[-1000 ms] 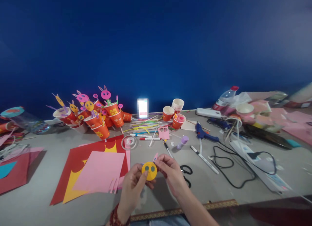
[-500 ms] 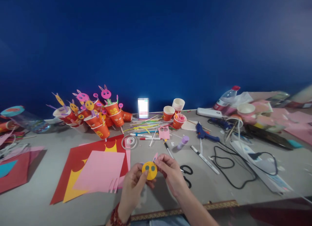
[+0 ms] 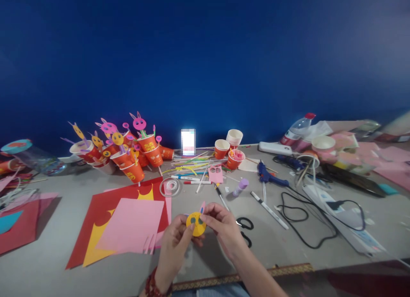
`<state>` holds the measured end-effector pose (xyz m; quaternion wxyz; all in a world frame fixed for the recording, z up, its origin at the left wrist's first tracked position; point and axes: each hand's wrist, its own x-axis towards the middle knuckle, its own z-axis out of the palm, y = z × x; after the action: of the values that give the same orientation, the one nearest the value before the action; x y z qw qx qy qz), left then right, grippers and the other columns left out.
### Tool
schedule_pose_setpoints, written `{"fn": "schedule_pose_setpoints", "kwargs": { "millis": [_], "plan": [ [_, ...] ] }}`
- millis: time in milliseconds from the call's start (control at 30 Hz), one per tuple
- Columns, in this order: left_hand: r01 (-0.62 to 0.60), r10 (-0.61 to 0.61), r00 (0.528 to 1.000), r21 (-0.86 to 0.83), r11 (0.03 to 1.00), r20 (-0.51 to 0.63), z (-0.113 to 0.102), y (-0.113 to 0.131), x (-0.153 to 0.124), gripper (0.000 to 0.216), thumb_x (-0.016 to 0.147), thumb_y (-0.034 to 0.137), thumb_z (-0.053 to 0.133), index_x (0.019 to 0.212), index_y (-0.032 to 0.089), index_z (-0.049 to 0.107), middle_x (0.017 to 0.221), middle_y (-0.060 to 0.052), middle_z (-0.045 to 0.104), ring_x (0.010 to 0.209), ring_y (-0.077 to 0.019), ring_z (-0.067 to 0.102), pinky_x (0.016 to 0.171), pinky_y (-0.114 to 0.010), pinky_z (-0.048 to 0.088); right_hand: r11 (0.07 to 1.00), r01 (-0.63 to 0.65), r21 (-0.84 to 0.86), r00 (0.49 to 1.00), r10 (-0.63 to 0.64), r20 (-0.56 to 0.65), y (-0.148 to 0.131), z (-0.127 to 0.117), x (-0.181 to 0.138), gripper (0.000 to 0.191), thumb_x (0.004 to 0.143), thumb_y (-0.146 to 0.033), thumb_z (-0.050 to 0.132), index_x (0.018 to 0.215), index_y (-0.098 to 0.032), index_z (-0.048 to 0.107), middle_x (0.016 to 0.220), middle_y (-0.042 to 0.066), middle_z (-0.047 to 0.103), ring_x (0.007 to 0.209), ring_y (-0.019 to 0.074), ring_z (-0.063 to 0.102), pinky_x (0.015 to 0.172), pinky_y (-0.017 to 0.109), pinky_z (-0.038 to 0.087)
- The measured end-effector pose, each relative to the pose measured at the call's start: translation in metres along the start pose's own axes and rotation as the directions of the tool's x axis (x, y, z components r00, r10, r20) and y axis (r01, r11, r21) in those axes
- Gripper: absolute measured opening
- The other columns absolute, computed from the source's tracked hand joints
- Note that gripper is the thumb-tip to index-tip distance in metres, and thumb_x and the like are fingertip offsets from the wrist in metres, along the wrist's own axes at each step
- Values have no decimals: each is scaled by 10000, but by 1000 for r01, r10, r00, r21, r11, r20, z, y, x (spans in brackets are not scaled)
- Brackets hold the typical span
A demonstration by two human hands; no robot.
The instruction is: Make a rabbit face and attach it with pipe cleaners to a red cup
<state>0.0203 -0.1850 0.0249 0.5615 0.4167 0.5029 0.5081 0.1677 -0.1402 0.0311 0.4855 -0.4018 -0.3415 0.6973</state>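
A round yellow paper face [image 3: 196,229] with two dark eyes is pinched in my left hand [image 3: 175,240], thumb across its left side. My right hand [image 3: 222,228] is closed at the face's upper right edge, thumb and fingers pressing a pink-and-blue paper ear [image 3: 202,208] against it. The ear points upward above the yellow rim. What lies behind the face is hidden by the fingers. Just right of my right hand are black-handled scissors [image 3: 246,223], partly covered by it.
Pink paper [image 3: 131,224] lies over yellow and red sheets at left. Orange cups [image 3: 150,149] with paper faces stand behind. A glue stick [image 3: 241,187], a marker [image 3: 269,210], a blue glue gun [image 3: 270,177] and black cable [image 3: 315,245] lie to the right.
My right hand has shifted slightly left, with its thumb now over the edge of the yellow face. The ear has turned more upright and sits against the face. My left hand holds still.
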Motion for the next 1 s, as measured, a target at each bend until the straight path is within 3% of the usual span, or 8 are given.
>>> {"fn": "schedule_pose_setpoints", "kwargs": {
  "millis": [1000],
  "plan": [
    [-17,16,1000,3,1000,27,0,-1,-1,313,890,499,627,897,187,604,707,-49,763,573,-173,701,587,-252,530,999,-35,-38,999,37,30,-5,1,0,256,637,-338,865,714,-167,690,702,-9,609,666,136,522,633,240,403]
  ]
}}
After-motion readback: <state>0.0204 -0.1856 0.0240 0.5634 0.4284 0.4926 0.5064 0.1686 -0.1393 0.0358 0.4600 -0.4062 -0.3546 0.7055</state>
